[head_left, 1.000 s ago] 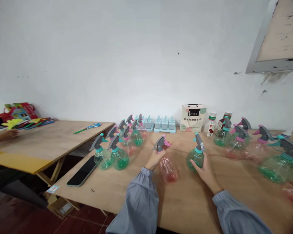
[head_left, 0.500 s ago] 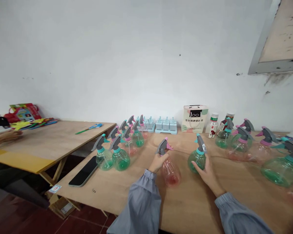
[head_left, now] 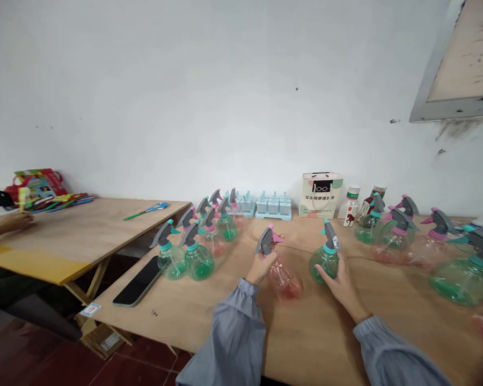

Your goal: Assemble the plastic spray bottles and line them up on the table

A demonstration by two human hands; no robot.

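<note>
Paper bag (head_left: 320,195) lettered "眼镜", glasses emblem (head_left: 322,187) above, illegible sticker (head_left: 90,310) on table (head_left: 185,316)

Your left sleeve (head_left: 238,335) and right sleeve (head_left: 394,348): plain grey-blue cloth, loose, creased. Your left cuff (head_left: 248,288), right cuff (head_left: 368,325) gathered snug, edges ruffled. Left hand (head_left: 261,268), right hand (head_left: 341,281) bare.

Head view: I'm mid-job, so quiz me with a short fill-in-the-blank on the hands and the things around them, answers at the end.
1. The left hand grips a tilted spray bottle whose body is tinted ____.
2. The right hand is on a turquoise-collared spray bottle whose body is tinted ____.
3. In the picture, the phone lies to the ____ of both hands.
4. The black patch on the paper bag shows a pair of ____.

Missing words: pink; green; left; glasses.
</note>
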